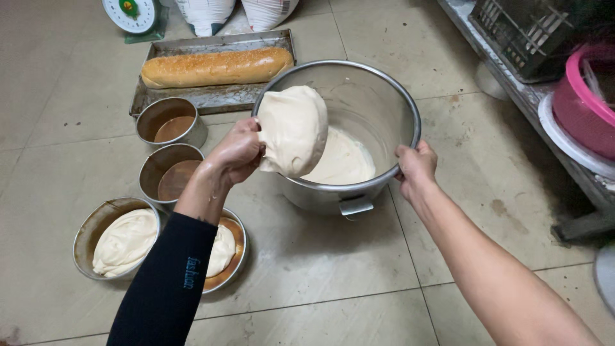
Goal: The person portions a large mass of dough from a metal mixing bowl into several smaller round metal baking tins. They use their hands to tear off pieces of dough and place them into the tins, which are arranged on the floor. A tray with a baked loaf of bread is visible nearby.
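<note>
While left hand [238,154] clutches dough lump [293,128], forearm hides 1 pan [229,256]; right hand [415,165] clamps pot rim [410,109]

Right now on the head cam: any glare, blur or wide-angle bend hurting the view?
Head view: sharp overall, soft overhead light; mild glare on the steel mixing bowl rim and the glossy floor tiles; faint shadows beside the round cake tins; left hand and batter scoop show no motion blur; the shelf edge at right bows slightly.

Small bakery work area on tiled floor [333,282]: steel mixing bowl [391,96] of batter; beside it round cake tins [168,118], baked loaf [216,66] on tray, weighing scale [131,13].
</note>
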